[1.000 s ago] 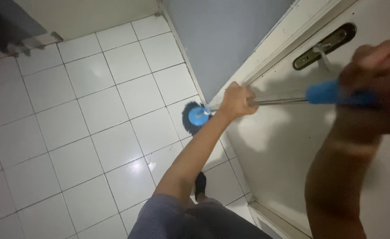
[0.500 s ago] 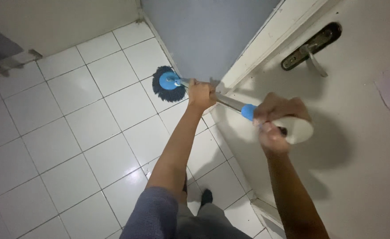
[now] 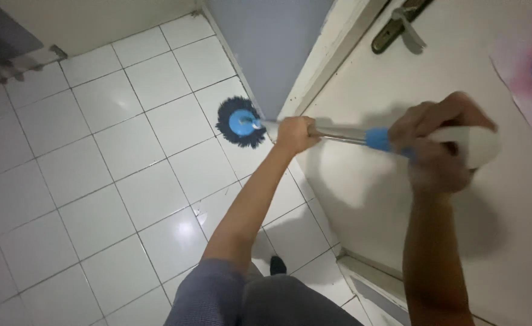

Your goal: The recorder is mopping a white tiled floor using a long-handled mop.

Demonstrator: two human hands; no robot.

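You grip the mop [image 3: 338, 134] two-handed.
Left hand [image 3: 296, 134] wraps the shaft; blurred right hand [image 3: 438, 145] clenches its handle; pink sign [image 3: 528, 66] cut off on door [image 3: 398, 199].

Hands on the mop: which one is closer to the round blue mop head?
The left hand, on the bare metal pole by the mop head. The right hand holds the far white end.

White glossy floor tiles [image 3: 97, 175], dark grout lines. White door [image 3: 398, 199] open on the right, dark lever handle [image 3: 398, 24] up top. Grey-blue wall [image 3: 272, 42] behind. Pinkish sticker [image 3: 528, 72] on door.
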